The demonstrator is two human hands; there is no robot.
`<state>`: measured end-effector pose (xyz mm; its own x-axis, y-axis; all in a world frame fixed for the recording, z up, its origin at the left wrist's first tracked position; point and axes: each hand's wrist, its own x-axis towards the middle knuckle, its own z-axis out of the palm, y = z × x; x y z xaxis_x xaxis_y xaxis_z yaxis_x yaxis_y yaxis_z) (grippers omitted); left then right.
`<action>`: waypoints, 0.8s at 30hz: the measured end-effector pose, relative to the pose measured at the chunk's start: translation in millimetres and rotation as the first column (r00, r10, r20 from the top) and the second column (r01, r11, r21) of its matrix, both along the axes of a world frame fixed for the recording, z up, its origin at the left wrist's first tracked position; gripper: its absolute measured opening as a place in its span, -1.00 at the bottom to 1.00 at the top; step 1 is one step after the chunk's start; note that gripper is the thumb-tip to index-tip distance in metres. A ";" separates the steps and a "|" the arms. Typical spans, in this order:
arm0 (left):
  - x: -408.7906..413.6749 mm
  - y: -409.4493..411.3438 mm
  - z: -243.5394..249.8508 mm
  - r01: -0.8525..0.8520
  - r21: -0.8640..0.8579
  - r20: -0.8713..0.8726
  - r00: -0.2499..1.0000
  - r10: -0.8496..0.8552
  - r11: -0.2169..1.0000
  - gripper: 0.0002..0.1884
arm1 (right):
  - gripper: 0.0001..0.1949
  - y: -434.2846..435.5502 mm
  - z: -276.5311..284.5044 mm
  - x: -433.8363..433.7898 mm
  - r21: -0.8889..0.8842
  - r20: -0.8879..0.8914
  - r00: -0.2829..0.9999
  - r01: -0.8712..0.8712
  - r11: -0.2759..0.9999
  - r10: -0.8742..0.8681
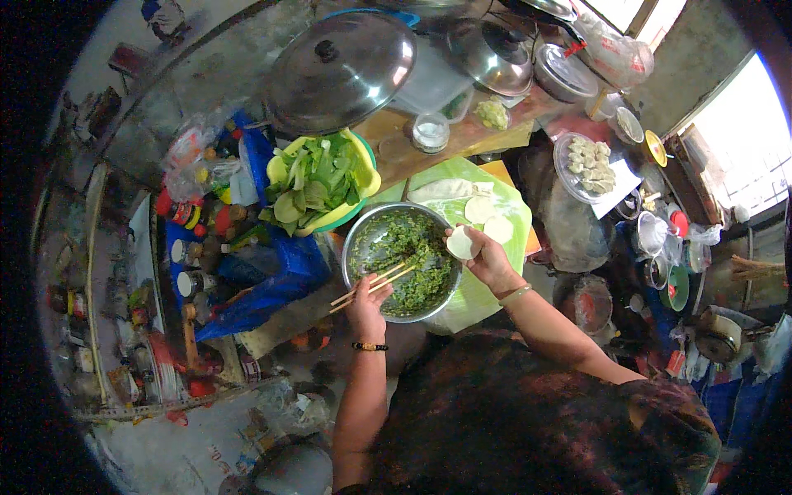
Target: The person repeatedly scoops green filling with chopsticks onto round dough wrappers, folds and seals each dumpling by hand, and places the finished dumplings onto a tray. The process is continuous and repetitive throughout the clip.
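My left hand (369,301) holds a pair of wooden chopsticks (375,286), their tips over chopped green filling (414,247) in a steel bowl (348,247). In my right hand (486,257), a round white dough wrapper (463,242) is held at the bowl's right rim. Two more wrappers (479,210) lie on a pale green sheet (513,213), beside a long floury piece of dough (448,189). Folded dumplings (591,164) fill a round plastic tray (561,162) at the right.
A yellow-green basket (369,173) of leafy greens (318,176) stands left of the sheet. Behind are a large steel lid (346,68), a glass jar (430,133) and a smaller lid (492,59). Jars and bottles crowd a blue-covered surface (297,263) at the left.
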<state>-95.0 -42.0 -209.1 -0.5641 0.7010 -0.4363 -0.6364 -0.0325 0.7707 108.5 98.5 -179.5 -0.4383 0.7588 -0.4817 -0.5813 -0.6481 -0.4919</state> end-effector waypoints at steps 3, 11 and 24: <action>-3.4 -3.1 -5.8 -0.023 -0.005 0.061 0.998 0.024 1.000 -0.73 | -0.70 -1.7 -9.4 0.8 0.051 0.049 0.995 -0.090 0.995 0.087; -2.6 -14.0 -3.0 -0.036 0.018 0.071 0.997 0.035 0.999 -0.72 | -0.68 -7.5 -12.4 -8.3 0.031 0.205 0.974 -0.101 0.994 0.093; 14.9 -23.6 64.1 0.007 0.084 -0.198 0.980 0.010 0.996 -0.69 | -0.70 -14.6 -4.5 -34.4 -0.123 0.122 0.975 -0.170 0.978 0.185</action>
<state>-80.1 -65.6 -145.0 -0.6343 0.7295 -0.2558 -0.4716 -0.1029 0.8758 74.1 83.9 -184.0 -0.4880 0.6132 -0.6211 -0.3869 -0.7899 -0.4759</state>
